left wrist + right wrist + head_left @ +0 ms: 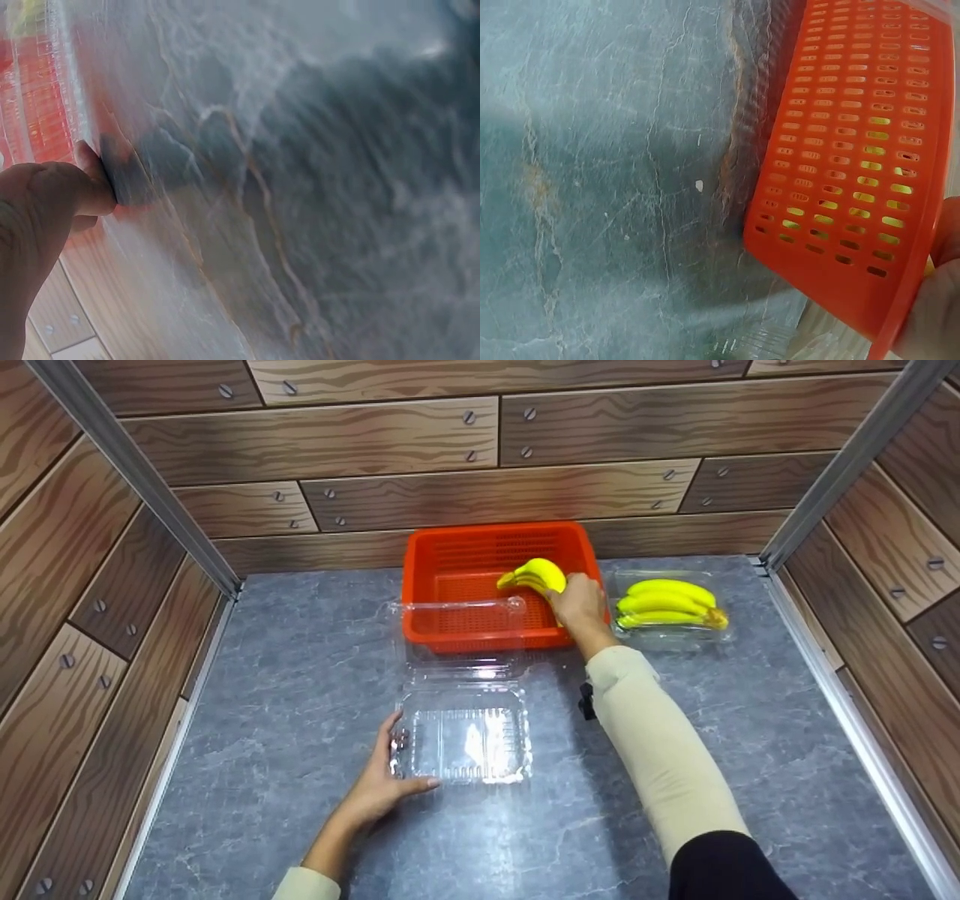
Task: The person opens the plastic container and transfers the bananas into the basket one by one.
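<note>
Our right hand (581, 604) grips bananas (541, 573) sideways, tips pointing left of its fingers; our left hand (381, 786) lies spread beside a box (461, 742).

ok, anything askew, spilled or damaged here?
Nothing clearly wrong; no spill or damage shows. Only mild oddity: the open clear container has its lid overlapping the front of the red basket in the head view; can't tell whether they touch.
</note>
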A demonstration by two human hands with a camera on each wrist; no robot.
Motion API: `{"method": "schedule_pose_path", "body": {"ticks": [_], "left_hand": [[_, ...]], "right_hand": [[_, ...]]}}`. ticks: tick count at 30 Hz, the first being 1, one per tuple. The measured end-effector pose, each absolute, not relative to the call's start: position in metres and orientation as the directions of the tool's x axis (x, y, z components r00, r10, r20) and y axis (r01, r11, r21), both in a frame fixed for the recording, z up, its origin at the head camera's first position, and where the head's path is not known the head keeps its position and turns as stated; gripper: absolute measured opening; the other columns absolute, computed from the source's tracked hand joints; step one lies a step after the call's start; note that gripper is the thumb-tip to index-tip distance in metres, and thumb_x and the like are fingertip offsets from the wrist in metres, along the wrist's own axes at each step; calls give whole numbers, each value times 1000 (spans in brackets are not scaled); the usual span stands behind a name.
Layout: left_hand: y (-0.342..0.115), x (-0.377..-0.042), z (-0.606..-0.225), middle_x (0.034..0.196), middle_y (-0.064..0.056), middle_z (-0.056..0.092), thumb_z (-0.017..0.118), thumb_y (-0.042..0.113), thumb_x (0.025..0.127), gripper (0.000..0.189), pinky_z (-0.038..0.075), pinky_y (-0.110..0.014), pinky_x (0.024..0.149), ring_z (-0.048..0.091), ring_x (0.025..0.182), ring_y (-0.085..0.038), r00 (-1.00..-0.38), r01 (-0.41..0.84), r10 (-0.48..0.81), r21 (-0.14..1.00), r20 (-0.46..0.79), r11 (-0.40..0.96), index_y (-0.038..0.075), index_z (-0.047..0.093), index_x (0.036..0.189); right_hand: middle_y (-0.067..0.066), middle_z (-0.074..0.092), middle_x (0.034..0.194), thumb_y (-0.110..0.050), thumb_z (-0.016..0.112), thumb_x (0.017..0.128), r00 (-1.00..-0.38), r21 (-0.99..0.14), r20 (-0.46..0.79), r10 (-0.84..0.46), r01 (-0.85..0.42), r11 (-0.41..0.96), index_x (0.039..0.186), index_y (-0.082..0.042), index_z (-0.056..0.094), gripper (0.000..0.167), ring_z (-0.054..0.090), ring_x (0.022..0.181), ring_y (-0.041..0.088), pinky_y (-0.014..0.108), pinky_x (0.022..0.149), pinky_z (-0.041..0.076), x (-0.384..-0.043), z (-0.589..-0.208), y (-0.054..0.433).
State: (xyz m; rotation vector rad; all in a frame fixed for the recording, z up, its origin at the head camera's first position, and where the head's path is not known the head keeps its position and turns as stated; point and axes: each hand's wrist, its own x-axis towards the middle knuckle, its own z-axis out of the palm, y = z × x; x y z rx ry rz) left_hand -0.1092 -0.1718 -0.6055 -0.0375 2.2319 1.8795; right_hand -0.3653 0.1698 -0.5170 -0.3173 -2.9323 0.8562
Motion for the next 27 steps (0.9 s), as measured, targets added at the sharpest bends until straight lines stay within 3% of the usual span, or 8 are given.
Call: {"method": "schedule_pose_path", "body": {"ticks": [11, 20, 27], "left_hand": [[-172, -109, -605, 173, -29, 24, 99, 13, 71, 128, 22, -72, 129, 27, 160, -52, -975, -154, 125, 967, -182, 204, 26, 18, 170], [-172, -108, -606, 173, -29, 24, 99, 15, 72, 128, 20, -72, 130, 26, 161, -51, -976, -151, 126, 966, -180, 209, 28, 18, 170], [-172, -109, -605, 171, -29, 27, 99, 11, 71, 128, 24, -71, 129, 31, 158, -51, -977, -146, 128, 970, -173, 196, 26, 18, 170]], "right_hand": [[20, 76, 114, -46, 80, 94, -978, -522, -113, 175, 209, 827, 116, -3, 72, 49, 70, 103, 40, 51, 91, 55, -365, -516, 166], [24, 78, 112, -53, 76, 95, -979, -477, -34, 199, 191, 858, 109, 0, 75, 54, 74, 105, 45, 57, 89, 57, -367, -518, 164], [21, 76, 106, -58, 74, 96, -977, -486, -73, 200, 210, 848, 108, -1, 73, 58, 70, 97, 40, 51, 85, 55, -369, -520, 165]]}}
